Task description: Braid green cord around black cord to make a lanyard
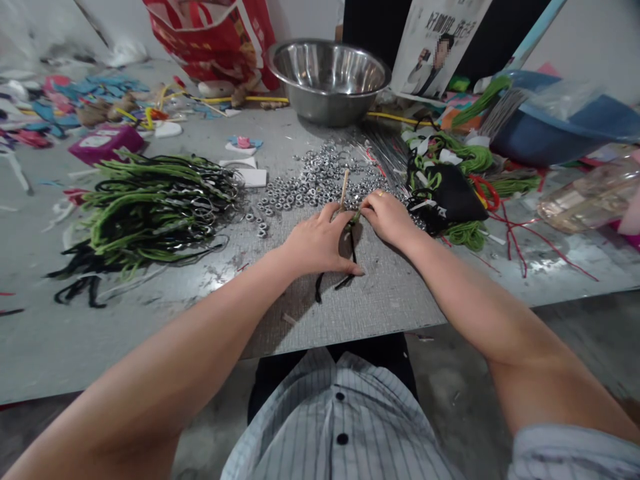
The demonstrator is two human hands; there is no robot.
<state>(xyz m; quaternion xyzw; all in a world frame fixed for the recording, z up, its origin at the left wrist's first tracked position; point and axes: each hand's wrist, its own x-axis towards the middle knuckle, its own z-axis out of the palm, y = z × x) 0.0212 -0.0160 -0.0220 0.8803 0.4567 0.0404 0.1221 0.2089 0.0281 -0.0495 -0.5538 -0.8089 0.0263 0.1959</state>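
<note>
My left hand (320, 243) is low over the table, its thumb spread towards me. A thin wooden stick (345, 189) rises from between its fingers and seems to be held there. Close beside it, my right hand (389, 215) pinches the green part of a cord with thumb and forefinger. The cord's black length (353, 243) runs down under my left hand, and its loose black ends lie on the table. My fingers partly hide the cord. Just beyond both hands spreads a heap of small silver metal rings (313, 177).
To the left lies a large bundle of green and black cords (150, 207) with metal rings. A steel bowl (327, 87) stands at the back, by a red bag (215, 47). On the right are metal wires (387, 153), green cord hanks (465, 233) and a blue basin (555, 133).
</note>
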